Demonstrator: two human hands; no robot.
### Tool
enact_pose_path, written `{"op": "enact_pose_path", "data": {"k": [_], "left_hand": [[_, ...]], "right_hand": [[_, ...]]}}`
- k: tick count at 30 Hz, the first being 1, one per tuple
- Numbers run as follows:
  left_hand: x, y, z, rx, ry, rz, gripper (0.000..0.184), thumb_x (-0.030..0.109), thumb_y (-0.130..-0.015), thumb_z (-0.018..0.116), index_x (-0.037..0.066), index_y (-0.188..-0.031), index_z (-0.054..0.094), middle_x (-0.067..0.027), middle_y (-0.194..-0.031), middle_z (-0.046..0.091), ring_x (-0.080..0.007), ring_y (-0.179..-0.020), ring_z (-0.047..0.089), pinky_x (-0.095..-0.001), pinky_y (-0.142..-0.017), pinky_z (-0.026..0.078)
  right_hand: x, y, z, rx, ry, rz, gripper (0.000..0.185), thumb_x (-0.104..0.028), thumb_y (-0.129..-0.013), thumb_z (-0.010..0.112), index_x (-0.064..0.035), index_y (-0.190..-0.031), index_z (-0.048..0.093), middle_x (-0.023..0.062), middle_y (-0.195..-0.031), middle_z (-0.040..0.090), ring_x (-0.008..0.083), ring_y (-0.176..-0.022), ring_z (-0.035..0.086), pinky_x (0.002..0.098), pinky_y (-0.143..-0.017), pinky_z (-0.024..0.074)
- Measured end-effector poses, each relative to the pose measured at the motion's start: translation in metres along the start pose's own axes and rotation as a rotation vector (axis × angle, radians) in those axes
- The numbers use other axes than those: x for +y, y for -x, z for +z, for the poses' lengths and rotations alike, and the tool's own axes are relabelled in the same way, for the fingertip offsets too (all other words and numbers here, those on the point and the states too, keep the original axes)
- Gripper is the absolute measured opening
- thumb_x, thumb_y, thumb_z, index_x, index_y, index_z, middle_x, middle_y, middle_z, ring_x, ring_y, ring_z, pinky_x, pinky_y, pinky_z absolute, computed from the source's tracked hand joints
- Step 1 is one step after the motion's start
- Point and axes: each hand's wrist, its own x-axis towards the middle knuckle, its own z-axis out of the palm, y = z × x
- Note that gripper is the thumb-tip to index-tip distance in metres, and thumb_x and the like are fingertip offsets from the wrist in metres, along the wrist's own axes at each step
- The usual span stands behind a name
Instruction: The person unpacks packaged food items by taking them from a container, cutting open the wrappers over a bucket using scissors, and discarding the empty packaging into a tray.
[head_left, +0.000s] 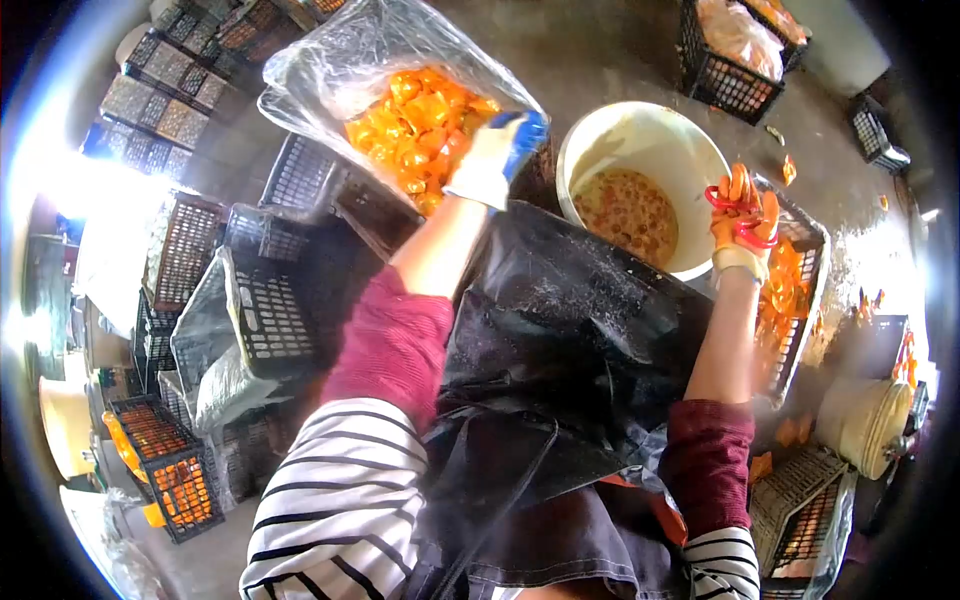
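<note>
My left hand [500,150], in a white glove with a blue coating, is over the right side of a crate lined with clear plastic [340,50]. Glossy orange pieces that look like cut peppers [420,130] fill its middle. Motion blurs the fingers, and whether they hold anything is unclear. My right hand [741,225], gloved with orange-stained fingers, is closed on red-handled scissors [752,232]; the blades are hidden. It is between a white bucket [578,150] and a crate of orange peppers [785,290]. Cloudy liquid with small brownish bits [628,215] lies in the bucket.
A black apron [580,330] covers my lap. Stacked black crates [180,250] and a plastic-lined crate [265,310] stand on the left. Another crate [735,85] holds a plastic bag at the far right. Orange scraps [790,170] lie on the floor; a pale bucket [865,425] is at right.
</note>
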Motion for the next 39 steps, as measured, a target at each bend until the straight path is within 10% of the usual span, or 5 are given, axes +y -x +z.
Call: {"op": "enact_pose_path", "data": {"k": [6,13,17,33,39], "left_hand": [[-0.083,-0.02,-0.088,0.232,-0.087,-0.413,0.02,0.027,-0.089,0.057,0.01,-0.084,0.068,-0.0002,-0.059,0.052,-0.0092,-0.054,0.046,-0.0289,-0.049,0.035],[-0.129,-0.021,-0.084,-0.199,-1.01,-0.529,0.088,0.065,-0.075,0.06,0.009,-0.14,0.038,-0.0178,-0.134,0.05,-0.0305,-0.123,0.05,-0.04,-0.102,0.039],[-0.135,-0.035,-0.072,-0.397,-1.194,-0.43,0.082,0.064,-0.077,0.06,0.009,-0.135,0.045,-0.0193,-0.127,0.056,-0.0311,-0.117,0.054,-0.0408,-0.098,0.042],[-0.101,-0.042,-0.061,-0.127,-1.075,-0.204,0.069,0.057,-0.081,0.061,0.017,-0.135,0.047,-0.0148,-0.123,0.059,-0.0321,-0.111,0.057,-0.0409,-0.094,0.045],[-0.149,-0.072,-0.023,-0.438,-1.073,-0.348,0.064,0.048,-0.082,0.06,0.013,-0.134,0.048,-0.0176,-0.134,0.05,-0.032,-0.123,0.049,-0.0425,-0.103,0.038]], "right_hand": [[-0.001,-0.005,0.017,-0.229,-0.026,0.162,0.044,-0.029,-0.089,0.059,0.0056,-0.116,0.053,0.0163,-0.116,0.06,0.0276,-0.098,0.058,0.041,-0.088,0.0446],[0.023,-0.01,0.059,-0.034,0.193,0.135,0.043,-0.024,-0.094,0.052,0.0101,-0.12,0.05,0.02,-0.118,0.058,0.0245,-0.109,0.055,0.0387,-0.105,0.0365],[0.045,0.001,0.077,0.012,0.393,0.001,0.038,-0.021,-0.092,0.055,-0.0126,-0.129,0.046,0.0171,-0.126,0.056,0.0277,-0.116,0.053,0.043,-0.104,0.04],[0.054,0.006,0.064,-0.54,0.836,-0.042,0.08,-0.031,-0.077,0.068,-0.0092,-0.145,0.031,0.0216,-0.144,0.034,0.0388,-0.123,0.046,0.0466,-0.098,0.0392],[0.052,0.001,0.063,-0.605,0.836,-0.014,0.084,-0.044,-0.079,0.063,-0.0074,-0.146,0.028,0.0215,-0.146,0.032,0.0399,-0.123,0.046,0.0517,-0.104,0.0319]]}}
